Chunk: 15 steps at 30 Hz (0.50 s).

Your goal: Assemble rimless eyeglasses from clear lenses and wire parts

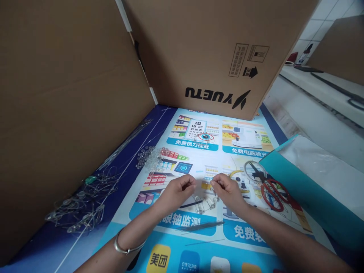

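Observation:
A thin wire strung with clear beads (204, 206) hangs in a loop below and between my two hands. My right hand (229, 192) pinches this beaded wire, with beads dangling just under its fingertips. My left hand (179, 191) is closed in a pinch a short way to the left; whatever its fingertips hold is too fine to make out. Beneath the hands lies a bundle of short thin dark wires (199, 226). Loose clear beads (152, 158) are heaped beyond my left hand.
A tangle of beaded wires (82, 204) lies at the left. Red-handled scissors (274, 195) and a round coil (253, 170) lie right of my right hand, beside a turquoise box (307, 185). Tall cardboard panels (199, 49) stand along the left and back of the printed table sheet (113, 242).

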Tool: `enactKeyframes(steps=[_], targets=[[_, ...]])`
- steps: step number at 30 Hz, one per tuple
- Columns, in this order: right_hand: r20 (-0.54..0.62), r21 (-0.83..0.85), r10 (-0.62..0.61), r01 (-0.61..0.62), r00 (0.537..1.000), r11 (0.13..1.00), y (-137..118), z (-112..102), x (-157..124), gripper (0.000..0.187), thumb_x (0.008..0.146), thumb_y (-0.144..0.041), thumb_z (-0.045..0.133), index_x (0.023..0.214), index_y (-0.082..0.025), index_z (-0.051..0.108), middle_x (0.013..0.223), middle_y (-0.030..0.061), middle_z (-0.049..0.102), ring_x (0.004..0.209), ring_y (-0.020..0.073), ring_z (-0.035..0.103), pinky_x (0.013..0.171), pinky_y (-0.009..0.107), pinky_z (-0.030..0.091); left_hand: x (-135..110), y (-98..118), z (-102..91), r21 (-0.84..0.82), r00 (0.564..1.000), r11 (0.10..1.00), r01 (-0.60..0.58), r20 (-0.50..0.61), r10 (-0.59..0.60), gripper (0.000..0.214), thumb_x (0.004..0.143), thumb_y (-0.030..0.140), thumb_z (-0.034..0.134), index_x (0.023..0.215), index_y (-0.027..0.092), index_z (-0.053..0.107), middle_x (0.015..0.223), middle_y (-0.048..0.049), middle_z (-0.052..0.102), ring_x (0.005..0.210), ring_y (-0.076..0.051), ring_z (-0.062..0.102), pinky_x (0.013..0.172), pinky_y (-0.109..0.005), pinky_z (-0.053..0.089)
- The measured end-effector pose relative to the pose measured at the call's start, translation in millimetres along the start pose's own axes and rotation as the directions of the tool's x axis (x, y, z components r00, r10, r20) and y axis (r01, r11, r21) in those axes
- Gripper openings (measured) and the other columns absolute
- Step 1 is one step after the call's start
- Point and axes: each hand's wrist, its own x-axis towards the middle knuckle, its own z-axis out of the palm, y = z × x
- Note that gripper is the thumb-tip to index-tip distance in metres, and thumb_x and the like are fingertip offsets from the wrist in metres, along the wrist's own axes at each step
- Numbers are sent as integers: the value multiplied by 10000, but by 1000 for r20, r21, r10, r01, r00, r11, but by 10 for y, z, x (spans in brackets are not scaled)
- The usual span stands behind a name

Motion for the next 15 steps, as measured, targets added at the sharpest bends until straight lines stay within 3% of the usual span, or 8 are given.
enactKeyframes(steps=[10,15], targets=[[0,-57,-95,95,995,994,-62,-13,-29,147,848,-311,465,776,-195,522,598,-28,506,529,101,449,505,214,345,-39,79,34,290,989,947,-136,-10,145,112,811,170,420,743,183,509,681,12,510,643,-134,462,585,-231,338],[11,-63,-111,111,994,992,-87,-23,-25,144,848,-305,457,782,-198,528,615,-21,525,538,106,465,505,215,348,-60,137,34,329,983,928,-176,10,184,135,836,188,390,750,193,495,767,-20,554,733,-165,502,624,-247,355]])
